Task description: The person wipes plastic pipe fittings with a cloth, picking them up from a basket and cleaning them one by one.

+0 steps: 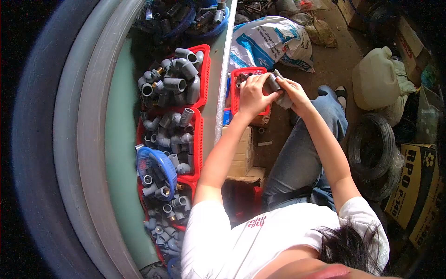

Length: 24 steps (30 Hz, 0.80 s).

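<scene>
A grey plastic pipe fitting (274,83) is held up between my two hands, above a small red basket (236,95). My left hand (254,95) is closed round its left side, fingers over the top and thumb below. From the other side my right hand (297,95) is closed on a greyish rag (284,100), which presses against the fitting. The fingers hide part of the fitting, so its exact shape does not show. Small dark pieces lie in the red basket.
To the left, red baskets (200,135) and a blue basket (162,160) hold several grey pipe fittings beside large curved pipes (100,93). A white printed sack (265,39) lies ahead. On the right are a jerrycan (374,79), a wire coil (371,146) and a box (411,181).
</scene>
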### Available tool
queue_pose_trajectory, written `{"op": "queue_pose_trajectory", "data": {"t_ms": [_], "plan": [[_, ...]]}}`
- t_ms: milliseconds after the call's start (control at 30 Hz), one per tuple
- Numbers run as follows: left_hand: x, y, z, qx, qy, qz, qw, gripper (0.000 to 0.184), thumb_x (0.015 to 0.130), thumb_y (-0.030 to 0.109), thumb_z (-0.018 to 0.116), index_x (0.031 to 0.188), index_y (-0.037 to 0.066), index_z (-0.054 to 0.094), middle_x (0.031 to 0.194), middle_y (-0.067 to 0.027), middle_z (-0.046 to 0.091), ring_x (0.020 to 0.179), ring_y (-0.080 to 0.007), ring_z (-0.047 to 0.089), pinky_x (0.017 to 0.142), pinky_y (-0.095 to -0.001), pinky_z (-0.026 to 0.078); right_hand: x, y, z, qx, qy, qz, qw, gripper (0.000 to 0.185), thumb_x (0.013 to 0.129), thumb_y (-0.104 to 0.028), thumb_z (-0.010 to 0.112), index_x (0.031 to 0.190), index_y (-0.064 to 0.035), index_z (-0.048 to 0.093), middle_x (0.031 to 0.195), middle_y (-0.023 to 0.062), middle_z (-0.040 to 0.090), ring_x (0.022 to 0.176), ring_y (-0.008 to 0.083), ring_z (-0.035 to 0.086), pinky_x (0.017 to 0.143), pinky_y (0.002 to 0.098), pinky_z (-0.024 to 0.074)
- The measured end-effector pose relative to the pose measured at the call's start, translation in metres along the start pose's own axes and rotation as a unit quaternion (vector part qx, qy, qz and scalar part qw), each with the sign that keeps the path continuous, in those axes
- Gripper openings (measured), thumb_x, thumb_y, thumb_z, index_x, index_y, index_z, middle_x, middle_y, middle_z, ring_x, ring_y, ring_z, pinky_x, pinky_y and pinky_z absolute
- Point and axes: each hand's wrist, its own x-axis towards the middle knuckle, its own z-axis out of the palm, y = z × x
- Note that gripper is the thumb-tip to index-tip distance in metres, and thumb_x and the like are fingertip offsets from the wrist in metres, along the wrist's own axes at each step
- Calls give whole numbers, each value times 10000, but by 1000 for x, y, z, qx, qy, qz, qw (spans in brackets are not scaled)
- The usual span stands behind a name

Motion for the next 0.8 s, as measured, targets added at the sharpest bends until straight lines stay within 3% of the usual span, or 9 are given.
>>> {"op": "queue_pose_trajectory", "data": {"t_ms": [100, 167, 200, 233, 333, 467, 567, 700, 800], "plan": [[-2, -4, -1, 51, -20, -12, 998, 598, 716, 376, 792, 1230, 117, 633, 1145, -93, 677, 1110, -270, 600, 941, -448, 435, 3, 13, 3, -344, 63, -200, 915, 423, 943, -288, 669, 1270, -22, 629, 915, 29, 704, 779, 85, 656, 691, 264, 537], [-3, -1, -1, 88, -55, -48, 993, 551, 685, 351, 806, 1158, 110, 657, 1102, -75, 686, 1072, -259, 605, 913, -442, 438, -9, 13, 12, -449, 61, -241, 858, 420, 932, -272, 670, 1269, -26, 626, 955, 171, 723, 880, 220, 719, 766, 325, 547], [-3, -2, -1, 95, -54, -46, 993, 532, 681, 329, 809, 1144, 111, 661, 1091, -73, 688, 1061, -258, 607, 904, -441, 442, -11, 14, 16, -472, 52, -293, 830, 418, 929, -269, 671, 1272, -33, 626, 988, 220, 714, 929, 272, 726, 787, 345, 546], [-3, -5, -1, 103, -52, -44, 992, 514, 678, 307, 812, 1130, 112, 664, 1080, -71, 691, 1050, -258, 609, 894, -441, 446, -15, 10, 18, -479, 38, -249, 841, 396, 939, -268, 645, 1256, -31, 627, 1051, 254, 681, 1013, 368, 682, 829, 392, 545], [-6, -9, 4, 125, -24, -62, 990, 491, 667, 245, 814, 1117, 114, 668, 1068, -68, 692, 1040, -263, 609, 890, -437, 448, -20, 6, 22, -533, 16, -352, 769, 371, 955, -254, 609, 1242, -19, 615, 1073, 243, 681, 994, 400, 669, 828, 420, 552], [-7, -1, 0, 131, 0, -73, 989, 423, 723, 165, 691, 1144, 125, 666, 1091, -73, 696, 1046, -285, 607, 888, -446, 457, -13, 10, 20, -562, 12, -361, 744, 346, 963, -226, 579, 1242, -24, 598, 1142, 241, 657, 1002, 415, 649, 827, 450, 554], [-9, -6, 10, 155, -15, 0, 988, 499, 679, 235, 793, 1143, 125, 645, 1031, -83, 697, 1021, -283, 621, 913, -429, 434, -11, 5, 20, -561, 25, -313, 766, 353, 960, -219, 579, 1264, -39, 588, 1188, 234, 644, 1008, 406, 651, 831, 452, 555], [1, -9, -5, 49, -16, -77, 996, 389, 732, 229, 755, 1091, 124, 647, 889, -151, 714, 892, -338, 684, 821, -486, 496, -23, 1, 29, -570, 12, -366, 735, 359, 960, -211, 576, 1270, -31, 584, 1210, 221, 641, 999, 404, 655, 839, 452, 555], [1, -14, -4, 60, 5, -83, 995, 381, 731, 276, 761, 1059, 124, 641, 974, -132, 705, 968, -328, 657, 825, -485, 495, -23, 6, 29, -573, 11, -371, 731, 358, 957, -188, 580, 1279, -32, 582, 1231, 220, 632, 1007, 405, 653, 851, 448, 556]]}}
